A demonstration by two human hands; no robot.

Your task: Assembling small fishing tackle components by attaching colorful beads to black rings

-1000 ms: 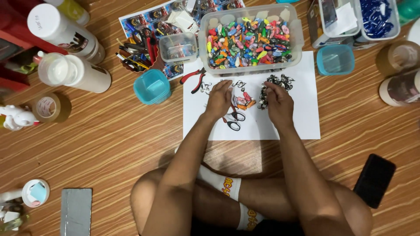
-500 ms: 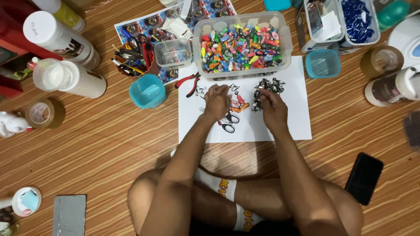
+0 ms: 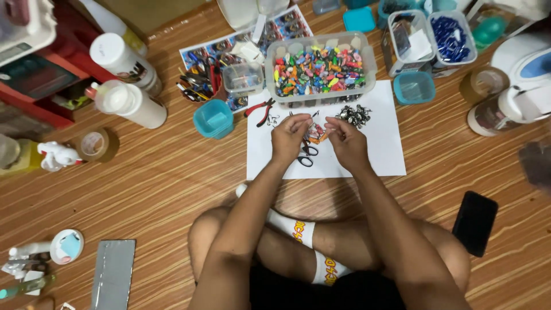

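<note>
I sit cross-legged on a wood-grain floor with a white paper sheet (image 3: pixel 379 149) in front of me. My left hand (image 3: pixel 290 138) and my right hand (image 3: pixel 344 140) are raised just over the sheet, fingertips pinched close together around a small metal piece that is too tiny to make out. Under the hands lie small black-handled scissors (image 3: pixel 307 156) and a few orange and coloured bits (image 3: pixel 314 135). A heap of small metal clasps (image 3: pixel 353 115) sits right of my right hand. Red-handled pliers (image 3: pixel 259 109) rest at the sheet's upper left corner.
A clear tub of colourful small pieces (image 3: pixel 318 72) stands behind the sheet. Teal cups (image 3: pixel 212 119) (image 3: pixel 414 87), two white bottles (image 3: pixel 129 103), tape rolls (image 3: pixel 94 144), a box of blue items (image 3: pixel 450 37) and a white appliance (image 3: pixel 525 74) ring the area. A black phone (image 3: pixel 475 223) lies at right.
Both hands lifted off the paper and drew together, fingertips now meeting over the scissors. The view shifted a little, so everything sits slightly differently in frame.
</note>
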